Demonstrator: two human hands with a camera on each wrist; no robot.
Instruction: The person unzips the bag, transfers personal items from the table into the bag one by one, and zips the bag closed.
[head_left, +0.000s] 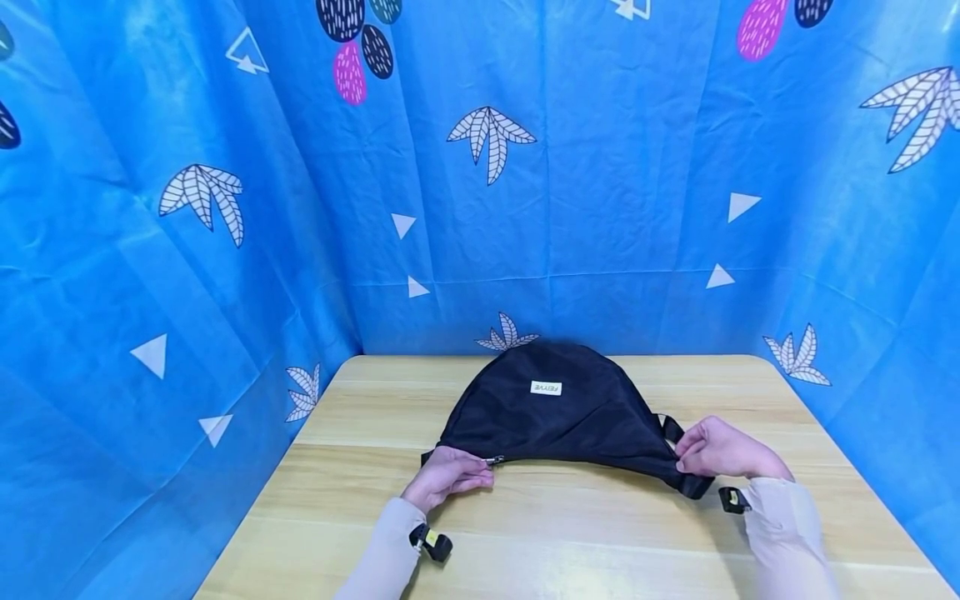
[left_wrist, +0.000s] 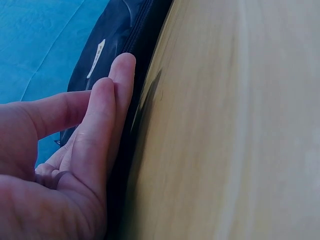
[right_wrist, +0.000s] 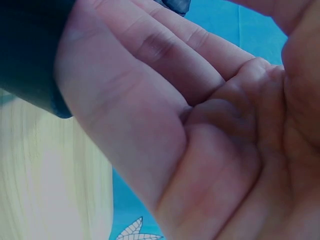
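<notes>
A black half-moon-shaped bag (head_left: 555, 417) lies on the table, a small white label (head_left: 546, 388) on its front appearing upside down. At its lower left corner, my left hand (head_left: 448, 477) pinches the zipper pull (head_left: 492, 460) between thumb and fingers. The left wrist view shows the closed zipper teeth (left_wrist: 139, 25) running away from the fingertips along the bag's edge; the pull itself is hidden there. My right hand (head_left: 723, 450) grips the bag's right end, beside a black strap (head_left: 671, 429). In the right wrist view the palm and curled fingers fill most of the picture.
The light wooden table (head_left: 585, 542) runs under the bag, with its rounded back corners near the curtain. A blue patterned curtain (head_left: 600, 208) hangs behind and on both sides. Small black wrist cameras (head_left: 432, 543) are strapped at the cuffs.
</notes>
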